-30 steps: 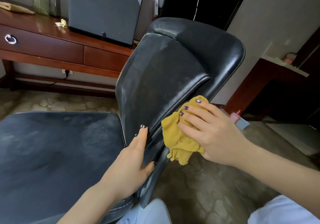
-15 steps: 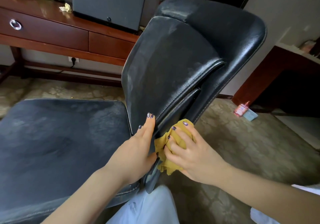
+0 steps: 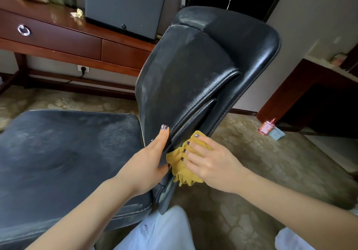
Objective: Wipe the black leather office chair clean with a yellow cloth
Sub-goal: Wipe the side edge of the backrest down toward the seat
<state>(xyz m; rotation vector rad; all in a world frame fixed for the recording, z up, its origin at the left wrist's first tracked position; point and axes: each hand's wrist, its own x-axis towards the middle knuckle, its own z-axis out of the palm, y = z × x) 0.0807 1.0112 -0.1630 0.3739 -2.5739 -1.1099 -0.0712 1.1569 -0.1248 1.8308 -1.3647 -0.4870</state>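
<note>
The black leather office chair (image 3: 189, 75) fills the middle, its dusty seat at the left and its backrest rising toward the upper right. My left hand (image 3: 151, 158) grips the lower side edge of the backrest, fingers flat on the front and thumb behind. My right hand (image 3: 211, 160) presses the crumpled yellow cloth (image 3: 182, 164) against the backrest's rear side edge, low down near the seat joint. Its fingers are curled over the cloth, and part of the cloth hangs free below.
A wooden desk (image 3: 58, 35) with drawers stands behind the chair, bearing a dark box (image 3: 124, 4). A dark wooden cabinet (image 3: 310, 95) is at the right. A small pink bottle (image 3: 267, 127) lies on the patterned carpet beside it. My pale-clothed knees are at the bottom.
My right hand slid the cloth down the backrest's side edge, from mid-height to near the seat joint. My left hand kept its grip on the edge. The view shifted slightly.
</note>
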